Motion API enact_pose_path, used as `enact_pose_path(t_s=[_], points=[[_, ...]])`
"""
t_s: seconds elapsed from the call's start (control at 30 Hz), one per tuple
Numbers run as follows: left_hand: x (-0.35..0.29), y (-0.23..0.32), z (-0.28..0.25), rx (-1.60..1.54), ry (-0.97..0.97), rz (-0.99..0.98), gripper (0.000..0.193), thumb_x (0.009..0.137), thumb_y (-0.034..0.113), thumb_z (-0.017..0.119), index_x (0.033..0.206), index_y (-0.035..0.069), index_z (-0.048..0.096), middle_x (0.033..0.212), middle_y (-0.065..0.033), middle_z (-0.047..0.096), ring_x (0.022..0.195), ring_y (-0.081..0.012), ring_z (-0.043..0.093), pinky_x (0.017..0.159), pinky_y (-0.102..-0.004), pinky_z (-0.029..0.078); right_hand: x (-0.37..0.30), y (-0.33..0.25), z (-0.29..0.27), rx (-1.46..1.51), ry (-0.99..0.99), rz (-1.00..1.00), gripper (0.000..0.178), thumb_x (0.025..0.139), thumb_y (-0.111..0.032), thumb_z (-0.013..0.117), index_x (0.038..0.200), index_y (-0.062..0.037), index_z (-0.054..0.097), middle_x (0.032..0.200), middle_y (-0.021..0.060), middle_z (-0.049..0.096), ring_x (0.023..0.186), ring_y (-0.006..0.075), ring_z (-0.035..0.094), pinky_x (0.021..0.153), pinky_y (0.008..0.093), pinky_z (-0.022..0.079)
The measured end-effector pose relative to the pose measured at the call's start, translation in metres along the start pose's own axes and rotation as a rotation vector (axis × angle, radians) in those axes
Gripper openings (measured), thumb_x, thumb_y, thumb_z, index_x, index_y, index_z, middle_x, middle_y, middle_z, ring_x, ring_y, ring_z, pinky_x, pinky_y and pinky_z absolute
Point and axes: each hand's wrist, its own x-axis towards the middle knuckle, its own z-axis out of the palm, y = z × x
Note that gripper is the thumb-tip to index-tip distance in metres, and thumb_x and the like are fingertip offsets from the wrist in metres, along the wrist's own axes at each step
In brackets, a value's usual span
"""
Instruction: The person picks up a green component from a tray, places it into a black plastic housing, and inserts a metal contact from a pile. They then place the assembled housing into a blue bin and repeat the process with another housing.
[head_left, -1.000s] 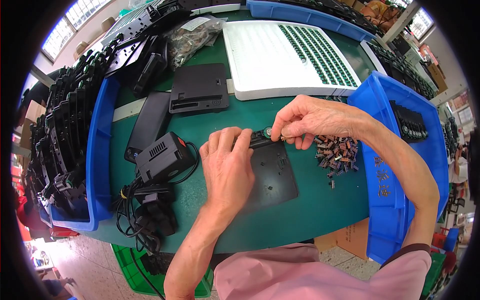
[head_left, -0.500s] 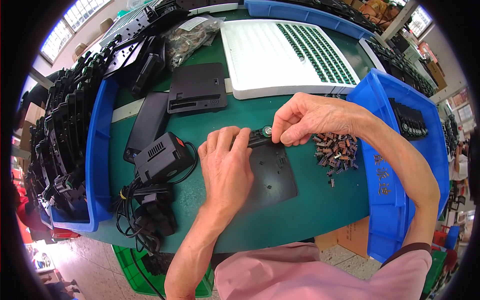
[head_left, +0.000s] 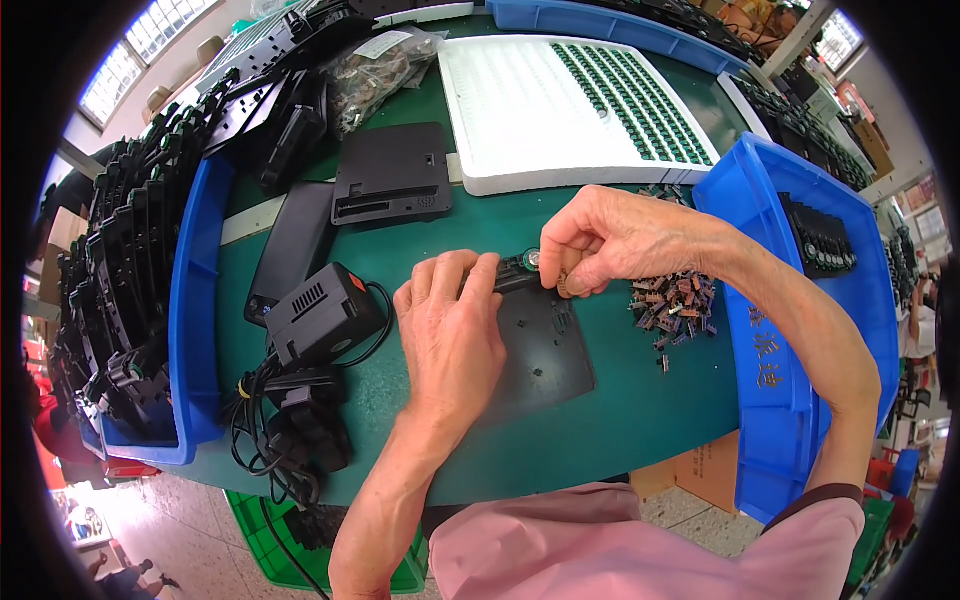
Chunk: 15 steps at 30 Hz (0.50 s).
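A thin black plastic panel (head_left: 548, 350) lies on the green tabletop in front of me. My left hand (head_left: 452, 335) grips its far left part, the fingers bent over the edge and the thumb hidden. A small round silver part with a green rim (head_left: 532, 260) sits at the panel's far edge, between my two hands. Thumb and fingers of my right hand (head_left: 612, 245) are pinched together right beside that part; what they hold, if anything, is hidden. A loose pile of small slide switches (head_left: 672, 308) lies just to the right, below my right wrist.
A white foam tray (head_left: 530, 125) with rows of green parts stands at the back. Blue bins flank the work area, the left bin (head_left: 198, 300) full of black parts, the right bin (head_left: 805, 330) holding several. Left lie a boxy black device (head_left: 325, 315) with cables and another black panel (head_left: 390, 170).
My right hand's fingers have drawn slightly left and curled closer at the panel's far edge. My left hand keeps its hold. The view has shifted a little.
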Motion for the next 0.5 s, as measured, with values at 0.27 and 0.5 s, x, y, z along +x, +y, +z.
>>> enact_pose_path(t_s=[0.27,0.5], points=[[-0.0009,-0.002,0.0024,-0.001,-0.006,0.018,0.038,0.077,-0.002,0.071,0.114,0.005,0.063,0.11,-0.007,0.059,0.107,-0.0286,0.054,0.091,-0.0429,0.04,0.0041,0.0095,0.0047,-0.211,0.045,-0.204,0.007,0.078,-0.001,0.068,0.085,-0.0003,0.07,0.076,0.0034,0.067,0.071,0.0125,0.06,0.069,0.0296,0.05],[-0.0004,-0.0015,0.0006,0.004,0.004,0.015,0.036,0.079,-0.003,0.067,0.115,0.004,0.066,0.11,-0.009,0.062,0.106,-0.0306,0.056,0.089,-0.0412,0.043,0.0056,0.0088,0.008,-0.185,0.044,-0.168,0.006,0.075,0.0,0.071,0.081,-0.0007,0.071,0.076,0.0051,0.069,0.071,0.0135,0.062,0.068,0.0303,0.05]])
